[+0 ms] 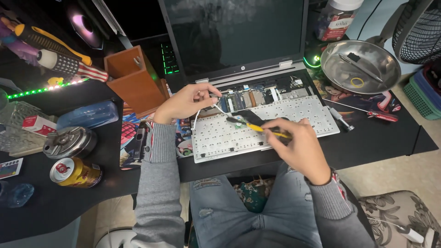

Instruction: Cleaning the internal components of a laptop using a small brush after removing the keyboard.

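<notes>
Black bench [381, 138] fills the frame. Open dark laptop [239, 41] at top centre, internals exposed. Detached white keyboard panel [216, 138] lies flipped at centre, over the laptop's base. Round steel bowl [360, 64] upper right. Left hand [186, 102] centre-left, fingers pinched on a thin white cable [196, 118]. Right hand [301, 147] centre, closed around a yellow-handled tool [264, 130], tip over the keyboard panel.

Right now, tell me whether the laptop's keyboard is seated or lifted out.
Lifted out: the keyboard lies flipped, underside up, exposing the laptop's internals.
</notes>
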